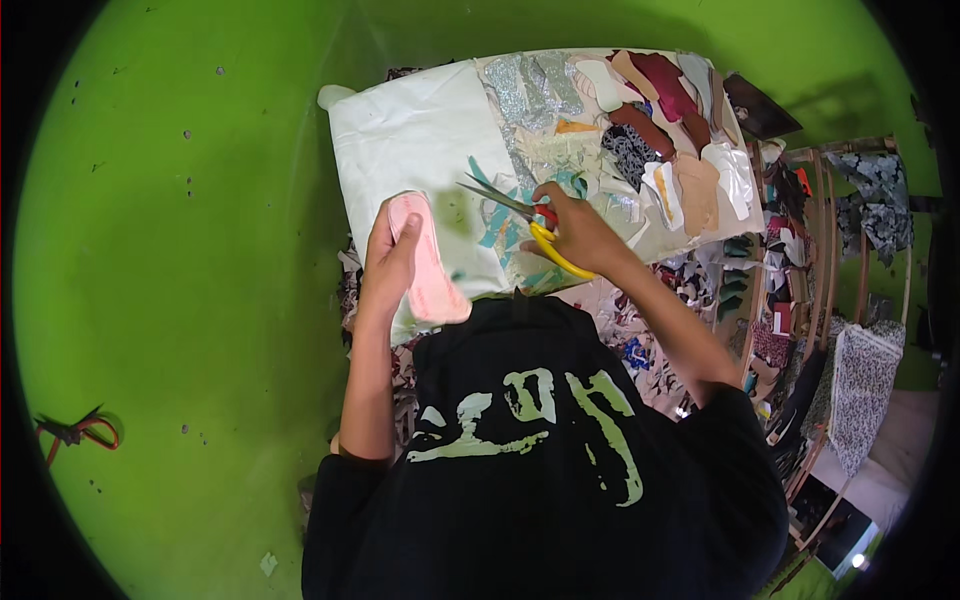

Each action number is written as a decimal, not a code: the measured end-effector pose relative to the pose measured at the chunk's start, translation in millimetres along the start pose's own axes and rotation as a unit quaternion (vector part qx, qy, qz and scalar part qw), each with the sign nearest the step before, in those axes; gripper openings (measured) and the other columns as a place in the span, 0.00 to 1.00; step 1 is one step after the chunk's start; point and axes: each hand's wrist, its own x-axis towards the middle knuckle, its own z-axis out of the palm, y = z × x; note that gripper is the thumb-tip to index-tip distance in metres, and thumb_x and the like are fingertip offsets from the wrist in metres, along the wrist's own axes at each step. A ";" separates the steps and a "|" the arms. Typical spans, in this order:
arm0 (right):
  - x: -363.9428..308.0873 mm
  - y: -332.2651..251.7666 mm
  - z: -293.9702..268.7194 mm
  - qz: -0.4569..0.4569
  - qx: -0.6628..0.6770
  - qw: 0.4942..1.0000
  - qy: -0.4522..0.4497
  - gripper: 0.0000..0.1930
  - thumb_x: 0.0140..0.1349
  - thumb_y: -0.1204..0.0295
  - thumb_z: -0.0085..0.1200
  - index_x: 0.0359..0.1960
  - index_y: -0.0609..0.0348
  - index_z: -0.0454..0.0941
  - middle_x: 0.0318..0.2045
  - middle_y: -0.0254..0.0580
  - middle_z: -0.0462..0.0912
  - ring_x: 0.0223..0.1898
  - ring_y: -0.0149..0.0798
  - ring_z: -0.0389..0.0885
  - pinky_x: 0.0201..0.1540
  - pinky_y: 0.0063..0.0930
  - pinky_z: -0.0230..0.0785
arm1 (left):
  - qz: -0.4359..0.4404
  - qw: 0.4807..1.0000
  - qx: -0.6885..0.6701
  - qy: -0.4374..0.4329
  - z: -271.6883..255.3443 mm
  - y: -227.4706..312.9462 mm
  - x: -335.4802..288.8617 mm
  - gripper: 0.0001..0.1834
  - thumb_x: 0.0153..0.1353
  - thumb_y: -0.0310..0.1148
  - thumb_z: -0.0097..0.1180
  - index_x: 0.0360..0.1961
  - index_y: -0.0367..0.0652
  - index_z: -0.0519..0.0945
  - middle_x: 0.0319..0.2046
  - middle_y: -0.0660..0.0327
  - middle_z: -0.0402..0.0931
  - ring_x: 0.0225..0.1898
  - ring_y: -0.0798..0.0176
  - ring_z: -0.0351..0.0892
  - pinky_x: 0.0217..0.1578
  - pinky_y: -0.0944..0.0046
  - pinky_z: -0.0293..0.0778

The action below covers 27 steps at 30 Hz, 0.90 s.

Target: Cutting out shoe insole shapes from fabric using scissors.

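Note:
My left hand is closed round a pink insole, thumb across its face, held over the white left part of the worktable. The insole stands lengthwise, its wider end toward my body. To the right, my right hand grips scissors with yellow and red handles. Their blades are parted and point up and left, apart from the insole. Teal and pale scraps lie on the table beneath and beside the scissors.
Sole-shaped pieces in white, tan, brown and maroon cover the table's far right, beside silvery glitter pieces. Wooden racks with fabric stand at the right. Many offcuts lie below the table's near edge. A green wall borders the left.

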 end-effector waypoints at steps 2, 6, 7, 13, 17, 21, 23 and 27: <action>17.3 50.1 53.9 0.024 0.005 1.000 0.007 0.31 0.51 0.62 0.72 0.51 0.58 0.66 0.27 0.53 0.79 0.31 0.56 0.81 0.35 0.43 0.72 | -0.076 0.994 0.002 0.081 -7.8 -20.9 2.4 0.19 0.74 0.36 0.47 0.62 0.42 0.68 0.48 0.63 0.76 0.47 0.72 0.73 0.46 0.66 0.72; 30.8 104.8 142.3 0.037 -0.024 0.997 0.060 0.25 0.52 0.69 0.67 0.48 0.59 0.67 0.32 0.57 0.81 0.37 0.60 0.82 0.38 0.47 0.73 | -0.178 0.967 -0.136 0.120 -16.7 -50.8 -6.0 0.23 0.76 0.39 0.44 0.69 0.56 0.62 0.52 0.62 0.73 0.52 0.64 0.75 0.51 0.58 0.73; 31.2 113.8 158.5 0.030 -0.034 0.995 0.088 0.24 0.52 0.70 0.66 0.48 0.59 0.67 0.33 0.58 0.81 0.38 0.60 0.82 0.39 0.48 0.73 | -0.179 0.967 -0.134 0.121 -18.3 -54.8 -8.7 0.23 0.76 0.39 0.44 0.69 0.56 0.62 0.52 0.62 0.73 0.52 0.64 0.75 0.51 0.58 0.73; 21.1 130.0 195.8 0.014 -0.043 0.984 0.171 0.28 0.49 0.75 0.65 0.52 0.61 0.67 0.36 0.60 0.81 0.40 0.61 0.81 0.42 0.49 0.74 | -0.214 0.920 -0.311 0.103 -24.5 -64.2 -18.6 0.21 0.76 0.38 0.42 0.68 0.55 0.61 0.63 0.57 0.69 0.60 0.54 0.72 0.59 0.49 0.70; 17.2 105.2 192.5 0.069 -0.032 0.980 0.183 0.25 0.49 0.76 0.65 0.50 0.63 0.70 0.34 0.63 0.80 0.39 0.64 0.80 0.42 0.48 0.74 | -0.219 0.907 -0.344 0.103 -31.5 -79.7 -20.3 0.20 0.76 0.38 0.43 0.66 0.54 0.62 0.63 0.56 0.69 0.62 0.52 0.71 0.61 0.47 0.68; 6.5 74.8 190.0 0.012 0.019 0.972 0.232 0.14 0.55 0.73 0.63 0.42 0.63 0.75 0.38 0.55 0.83 0.44 0.57 0.82 0.47 0.41 0.75 | -0.198 0.877 -0.422 0.115 -24.6 -87.1 -19.3 0.19 0.76 0.38 0.42 0.64 0.52 0.62 0.63 0.55 0.68 0.64 0.50 0.69 0.64 0.45 0.66; 3.6 57.1 194.4 0.160 0.533 0.830 0.037 0.08 0.63 0.72 0.56 0.40 0.62 0.76 0.38 0.52 0.85 0.40 0.49 0.85 0.47 0.40 0.77 | -0.187 0.863 -0.453 0.119 -19.4 -87.3 -17.4 0.19 0.76 0.38 0.42 0.64 0.51 0.62 0.63 0.54 0.68 0.65 0.49 0.68 0.66 0.45 0.65; -13.2 1.1 182.7 0.132 0.722 0.677 -0.059 0.06 0.68 0.72 0.52 0.42 0.59 0.76 0.43 0.46 0.84 0.46 0.42 0.83 0.56 0.38 0.75 | -0.147 0.860 -0.468 0.140 -5.6 -84.3 -17.5 0.20 0.77 0.39 0.39 0.66 0.47 0.62 0.66 0.52 0.64 0.68 0.46 0.63 0.70 0.46 0.62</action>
